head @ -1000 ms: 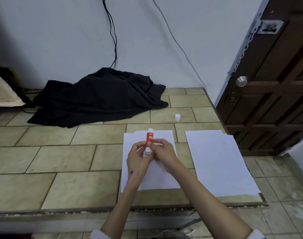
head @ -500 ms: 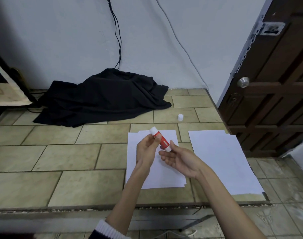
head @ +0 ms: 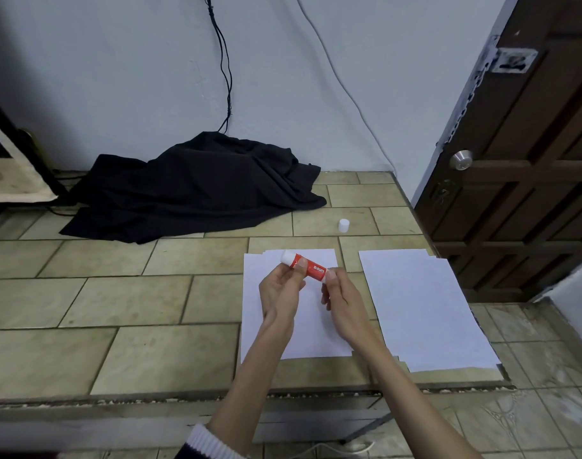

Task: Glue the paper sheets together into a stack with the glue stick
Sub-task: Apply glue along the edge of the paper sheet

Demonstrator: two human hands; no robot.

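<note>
Both hands hold one red-and-white plastic glue stick (head: 303, 265) tilted in the air above the nearer paper pile: the left hand (head: 280, 291) pinches its upper white end, and the right hand (head: 341, 301) grips its lower end at the tips of its fingers. Two piles of white paper sheets lie on the tan tiled ledge (head: 124, 303), one under the hands (head: 284, 326) and one at three o'clock of them (head: 425, 309). One small white cap (head: 343, 225) stands at one o'clock from the hands, and one crumpled black cloth (head: 197, 188) sits at eleven o'clock.
</note>
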